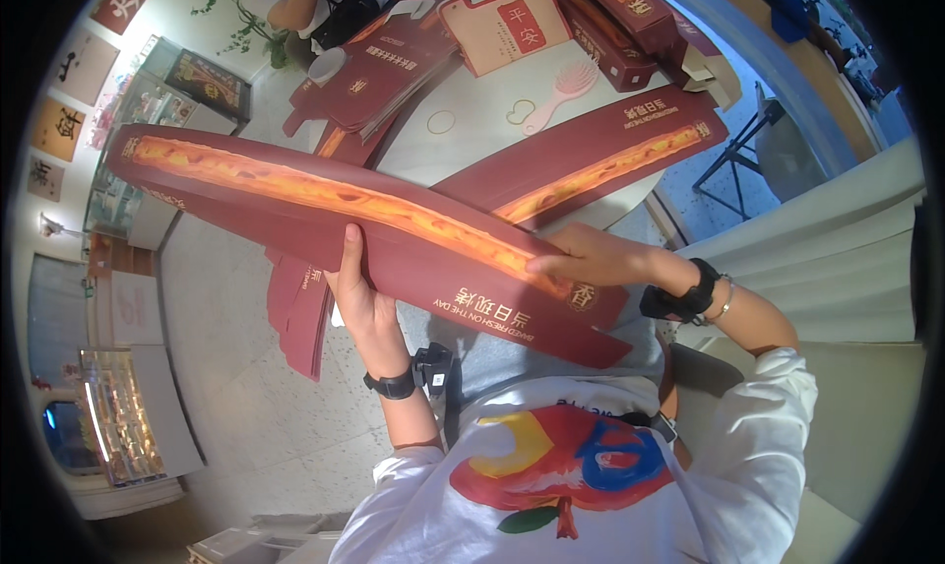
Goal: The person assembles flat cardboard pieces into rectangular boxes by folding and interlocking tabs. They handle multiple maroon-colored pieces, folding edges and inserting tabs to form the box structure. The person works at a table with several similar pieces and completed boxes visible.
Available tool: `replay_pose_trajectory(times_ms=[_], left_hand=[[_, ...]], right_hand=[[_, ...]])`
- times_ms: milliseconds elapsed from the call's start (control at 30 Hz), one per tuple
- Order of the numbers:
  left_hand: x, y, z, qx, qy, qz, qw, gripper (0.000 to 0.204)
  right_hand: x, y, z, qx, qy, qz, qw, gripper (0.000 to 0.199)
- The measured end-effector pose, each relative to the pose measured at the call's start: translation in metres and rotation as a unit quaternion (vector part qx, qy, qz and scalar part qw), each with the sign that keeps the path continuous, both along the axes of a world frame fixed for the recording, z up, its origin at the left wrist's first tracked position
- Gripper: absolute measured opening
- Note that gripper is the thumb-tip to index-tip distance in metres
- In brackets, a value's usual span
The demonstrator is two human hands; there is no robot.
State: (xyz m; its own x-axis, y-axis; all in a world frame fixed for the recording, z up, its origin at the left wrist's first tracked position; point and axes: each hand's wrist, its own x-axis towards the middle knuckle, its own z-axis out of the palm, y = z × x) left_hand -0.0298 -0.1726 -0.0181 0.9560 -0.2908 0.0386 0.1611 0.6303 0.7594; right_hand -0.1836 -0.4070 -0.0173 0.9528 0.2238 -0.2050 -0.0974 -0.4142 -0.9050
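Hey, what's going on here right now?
A seated person holds a long dark-red flat carton in front of them with both hands. The left hand grips its lower edge from beneath, thumb on the printed face; the right hand lies flat on top near the other end. A second flat carton rests on the white table, beside a pink comb and a stack of more cartons. Another person sits at the far side.

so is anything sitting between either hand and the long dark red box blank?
Nothing visible. Both hands are already on the long dark red box blank: the left hand grips its lower edge from beneath, thumb up on the face; the right hand lies flat on top near the printed end.
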Motion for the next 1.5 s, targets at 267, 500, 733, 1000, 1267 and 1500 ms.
replay_pose_trajectory(times_ms=[267, 500, 733, 1000, 1267, 1500], left_hand=[[0.01, 0.018, 0.01, -0.065, 0.043, 0.032, 0.996, 0.046], [-0.009, 0.018, 0.052, 0.104, -0.051, 0.132, 0.984, 0.025], [-0.064, -0.02, 0.064, 0.168, -0.068, 0.076, 0.98, 0.03], [-0.02, 0.024, 0.098, 0.193, -0.204, 0.196, 0.939, 0.028], [-0.007, 0.031, 0.069, 0.191, -0.202, 0.118, 0.953, 0.031], [0.019, 0.065, 0.099, 0.059, -0.197, 0.141, 0.968, 0.031]], right_hand=[[-0.013, -0.011, -0.069, -0.053, -0.105, -0.001, 0.993, 0.043], [0.027, -0.002, 0.027, 0.059, -0.079, 0.085, 0.991, 0.068], [0.108, 0.023, 0.108, 0.229, -0.07, 0.07, 0.968, 0.035], [0.117, 0.042, 0.114, 0.086, -0.047, 0.108, 0.989, 0.027], [0.127, 0.085, 0.162, 0.078, -0.141, 0.004, 0.987, 0.03], [0.123, 0.093, 0.167, -0.063, -0.115, 0.079, 0.988, 0.036]])
